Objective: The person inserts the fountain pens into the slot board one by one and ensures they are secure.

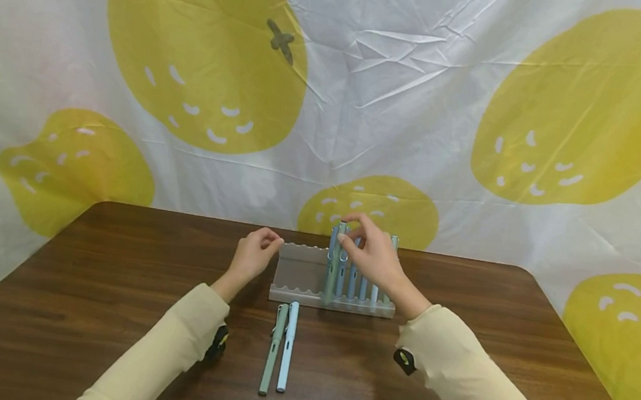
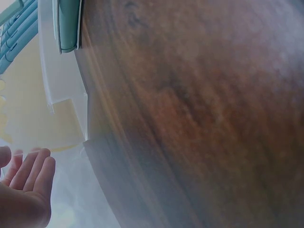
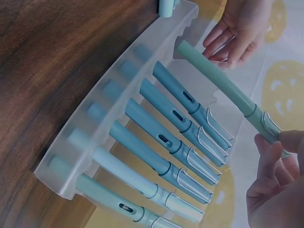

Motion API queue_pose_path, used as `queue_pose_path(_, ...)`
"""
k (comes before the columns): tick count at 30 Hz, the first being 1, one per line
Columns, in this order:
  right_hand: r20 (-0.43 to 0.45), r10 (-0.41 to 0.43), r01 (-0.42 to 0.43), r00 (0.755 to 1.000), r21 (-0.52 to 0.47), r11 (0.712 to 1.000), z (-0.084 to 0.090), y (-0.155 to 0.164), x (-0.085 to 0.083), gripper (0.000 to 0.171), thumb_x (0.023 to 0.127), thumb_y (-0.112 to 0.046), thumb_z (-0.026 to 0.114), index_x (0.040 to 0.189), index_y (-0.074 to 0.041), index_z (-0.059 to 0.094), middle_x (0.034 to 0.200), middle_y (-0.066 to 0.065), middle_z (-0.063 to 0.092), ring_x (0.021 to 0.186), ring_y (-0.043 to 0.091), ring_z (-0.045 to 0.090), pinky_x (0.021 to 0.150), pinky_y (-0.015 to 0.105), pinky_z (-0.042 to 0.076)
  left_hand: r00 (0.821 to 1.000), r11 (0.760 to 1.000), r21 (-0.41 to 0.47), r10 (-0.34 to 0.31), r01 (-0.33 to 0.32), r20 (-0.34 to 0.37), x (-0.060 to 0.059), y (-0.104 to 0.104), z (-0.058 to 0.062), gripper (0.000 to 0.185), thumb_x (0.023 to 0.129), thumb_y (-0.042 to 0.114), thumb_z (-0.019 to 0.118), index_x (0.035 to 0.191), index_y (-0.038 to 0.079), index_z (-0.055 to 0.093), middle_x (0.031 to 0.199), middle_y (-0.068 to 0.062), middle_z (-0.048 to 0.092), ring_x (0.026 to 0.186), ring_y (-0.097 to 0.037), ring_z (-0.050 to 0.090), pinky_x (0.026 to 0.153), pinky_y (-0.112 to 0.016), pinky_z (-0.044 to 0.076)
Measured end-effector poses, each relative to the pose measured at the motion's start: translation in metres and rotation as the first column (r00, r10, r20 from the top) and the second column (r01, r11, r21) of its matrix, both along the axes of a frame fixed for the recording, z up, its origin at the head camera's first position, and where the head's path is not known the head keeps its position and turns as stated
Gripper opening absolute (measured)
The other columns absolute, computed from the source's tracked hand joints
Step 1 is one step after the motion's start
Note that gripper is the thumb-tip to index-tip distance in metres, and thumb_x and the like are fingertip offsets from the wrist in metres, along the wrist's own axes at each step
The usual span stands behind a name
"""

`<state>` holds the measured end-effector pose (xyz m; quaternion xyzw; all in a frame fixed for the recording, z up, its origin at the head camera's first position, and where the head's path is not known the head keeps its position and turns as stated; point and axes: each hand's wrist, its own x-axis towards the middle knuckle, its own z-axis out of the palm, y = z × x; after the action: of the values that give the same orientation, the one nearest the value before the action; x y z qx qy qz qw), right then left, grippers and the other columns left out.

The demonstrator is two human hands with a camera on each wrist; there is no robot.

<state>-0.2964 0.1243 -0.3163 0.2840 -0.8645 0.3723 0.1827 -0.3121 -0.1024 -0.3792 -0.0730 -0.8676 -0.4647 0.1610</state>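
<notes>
Sleeves (image 1: 472, 379) — right hand (image 1: 375, 255) pinches green pen (image 1: 333, 271); left hand (image 1: 252, 255) perhaps touches rack (image 1: 301, 272).

Head view: from above, facing forward-down over desk (image 1: 73, 303), farthest. Wrist views: close, tilted, sharing pen rack (image 1: 300, 271), upper left in left wrist frame.

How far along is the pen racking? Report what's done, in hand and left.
Done: six capped pens sit in slots of the translucent rack. In hand: the right hand pinches a green pen, its lower end not yet in a slot. Remaining: a second green pen and a pale blue pen lie on the table in front of the rack, whose left end has empty slots.
</notes>
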Motion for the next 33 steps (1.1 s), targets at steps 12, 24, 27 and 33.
queue_pose_path(12, -0.154, -0.039, 0.03, 0.987, -0.056, 0.998, -0.003, -0.009, -0.003, 0.026, 0.084, -0.012, 0.059, 0.109, -0.006, 0.052, 0.079, 0.006, 0.065, 0.045, 0.01, 0.043, 0.04, 0.026, 0.035, 1.0, 1.0, 0.001, 0.005, -0.005, -0.002, 0.0, -0.001, -0.001, 0.019, 0.087, 0.018, 0.057, 0.089, 0.0, 0.062, 0.09, -0.014, 0.064, 0.089, -0.027, 0.059, 0.077, -0.039, 0.045)
queue_pose_path(24, -0.214, -0.063, 0.051, 0.975, -0.06, 0.997, -0.026, -0.014, -0.005, 0.028, 0.086, -0.013, 0.058, 0.112, -0.008, 0.051, 0.078, 0.003, 0.064, 0.038, 0.007, 0.034, 0.035, 0.023, 0.028, 1.0, 1.0, -0.002, 0.006, -0.006, -0.004, 0.001, 0.0, 0.0, 0.019, 0.087, 0.018, 0.057, 0.089, 0.0, 0.062, 0.09, -0.014, 0.064, 0.089, -0.027, 0.059, 0.077, -0.039, 0.045)
queue_pose_path(27, -0.206, -0.067, 0.058, 0.976, -0.049, 0.997, -0.03, -0.015, -0.004, 0.027, 0.086, -0.014, 0.058, 0.112, -0.01, 0.05, 0.078, 0.002, 0.064, 0.036, 0.006, 0.033, 0.034, 0.024, 0.028, 1.0, 1.0, 0.0, 0.004, -0.004, -0.005, 0.0, 0.0, 0.0, 0.018, 0.087, 0.017, 0.057, 0.089, 0.0, 0.062, 0.09, -0.014, 0.065, 0.088, -0.027, 0.06, 0.077, -0.04, 0.045)
queue_pose_path(33, -0.181, -0.072, 0.067, 0.981, -0.031, 0.997, -0.034, -0.016, -0.002, 0.026, 0.086, -0.016, 0.058, 0.111, -0.013, 0.05, 0.079, -0.001, 0.064, 0.041, 0.004, 0.039, 0.035, 0.024, 0.031, 1.0, 1.0, -0.001, 0.0, 0.0, -0.008, 0.001, 0.0, 0.0, 0.018, 0.087, 0.017, 0.057, 0.089, -0.001, 0.062, 0.089, -0.015, 0.065, 0.088, -0.028, 0.06, 0.076, -0.04, 0.045)
